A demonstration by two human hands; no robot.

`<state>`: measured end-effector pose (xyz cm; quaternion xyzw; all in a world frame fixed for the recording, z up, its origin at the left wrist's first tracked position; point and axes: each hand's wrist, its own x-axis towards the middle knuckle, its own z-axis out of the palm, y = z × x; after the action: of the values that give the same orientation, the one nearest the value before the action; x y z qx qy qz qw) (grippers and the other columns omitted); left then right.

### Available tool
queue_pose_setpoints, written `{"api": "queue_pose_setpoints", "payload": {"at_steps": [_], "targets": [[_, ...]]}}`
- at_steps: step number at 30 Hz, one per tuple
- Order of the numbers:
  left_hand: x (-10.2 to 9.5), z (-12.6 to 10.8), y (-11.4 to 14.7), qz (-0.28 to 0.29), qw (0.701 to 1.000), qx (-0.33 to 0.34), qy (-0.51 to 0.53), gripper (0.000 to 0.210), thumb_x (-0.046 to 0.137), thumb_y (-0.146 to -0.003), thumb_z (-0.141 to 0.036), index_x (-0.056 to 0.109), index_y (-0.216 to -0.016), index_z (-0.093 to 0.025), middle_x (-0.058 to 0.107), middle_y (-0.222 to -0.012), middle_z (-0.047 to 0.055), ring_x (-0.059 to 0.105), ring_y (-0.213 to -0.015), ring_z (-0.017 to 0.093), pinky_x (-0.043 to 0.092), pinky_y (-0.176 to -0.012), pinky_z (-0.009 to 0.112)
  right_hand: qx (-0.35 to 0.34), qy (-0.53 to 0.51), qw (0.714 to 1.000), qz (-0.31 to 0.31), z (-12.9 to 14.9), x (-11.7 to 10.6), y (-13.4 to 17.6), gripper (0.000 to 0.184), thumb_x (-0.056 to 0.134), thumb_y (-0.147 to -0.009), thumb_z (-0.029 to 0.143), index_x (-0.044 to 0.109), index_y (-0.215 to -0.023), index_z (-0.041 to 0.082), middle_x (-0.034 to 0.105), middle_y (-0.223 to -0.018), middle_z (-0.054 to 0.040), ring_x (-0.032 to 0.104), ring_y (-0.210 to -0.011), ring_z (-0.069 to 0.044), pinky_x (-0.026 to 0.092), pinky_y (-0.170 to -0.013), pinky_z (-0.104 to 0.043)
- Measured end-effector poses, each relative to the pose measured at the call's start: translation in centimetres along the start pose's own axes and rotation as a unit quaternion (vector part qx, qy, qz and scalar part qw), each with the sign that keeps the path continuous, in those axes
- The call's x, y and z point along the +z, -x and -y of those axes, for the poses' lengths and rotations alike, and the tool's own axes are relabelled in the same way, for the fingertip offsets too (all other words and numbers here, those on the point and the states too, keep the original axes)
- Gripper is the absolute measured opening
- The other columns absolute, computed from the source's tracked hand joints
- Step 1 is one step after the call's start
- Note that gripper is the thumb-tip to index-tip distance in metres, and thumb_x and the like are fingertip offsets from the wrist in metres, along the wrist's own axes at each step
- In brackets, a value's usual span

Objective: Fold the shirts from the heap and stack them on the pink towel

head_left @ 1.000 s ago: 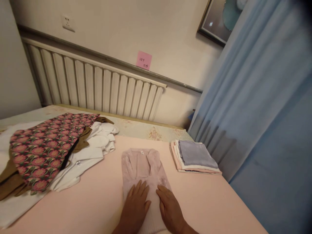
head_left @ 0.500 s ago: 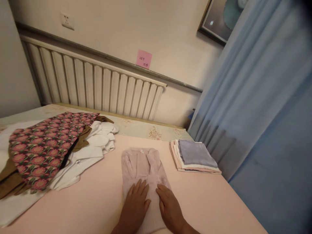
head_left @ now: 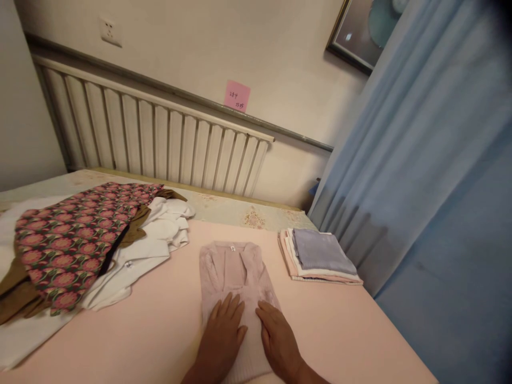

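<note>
A pale pink knitted top (head_left: pixel 234 274) lies folded lengthwise on the pink bed sheet (head_left: pixel 160 330), collar toward the wall. My left hand (head_left: pixel 222 336) rests flat on its lower half, fingers spread. My right hand (head_left: pixel 278 338) presses flat beside it on the right part of the same garment. Neither hand grips the fabric. The top's lower hem is hidden under my hands and wrists.
A pile of unfolded clothes lies at the left: a floral garment (head_left: pixel 68 234) over brown and white ones (head_left: pixel 152 240). A stack of folded items (head_left: pixel 320 256) sits at the right bed edge beside a blue curtain (head_left: pixel 432 186). A radiator (head_left: pixel 156 138) lines the wall.
Both hands stay flat on the pink top with hardly any shift. The view has tipped slightly.
</note>
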<state>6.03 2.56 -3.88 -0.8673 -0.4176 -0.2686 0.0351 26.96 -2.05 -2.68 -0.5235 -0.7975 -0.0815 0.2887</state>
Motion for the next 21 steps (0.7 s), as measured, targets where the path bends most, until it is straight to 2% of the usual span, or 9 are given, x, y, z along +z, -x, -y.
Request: {"api": "queue_pose_setpoints", "payload": {"at_steps": [21], "targets": [[-0.05, -0.05, 0.04, 0.002, 1.000, -0.003, -0.006, 0.045, 0.040, -0.093, -0.036, 0.045, -0.137, -0.028, 0.050, -0.142, 0.001, 0.040, -0.134, 0.023, 0.035, -0.108, 0.046, 0.000, -0.004, 1.000, 0.003, -0.25, 0.29, 0.22, 0.051, 0.043, -0.083, 0.004, 0.055, -0.129, 0.022, 0.056, -0.134, -0.0083, 0.051, -0.125, -0.021, 0.047, -0.102, -0.046]]}}
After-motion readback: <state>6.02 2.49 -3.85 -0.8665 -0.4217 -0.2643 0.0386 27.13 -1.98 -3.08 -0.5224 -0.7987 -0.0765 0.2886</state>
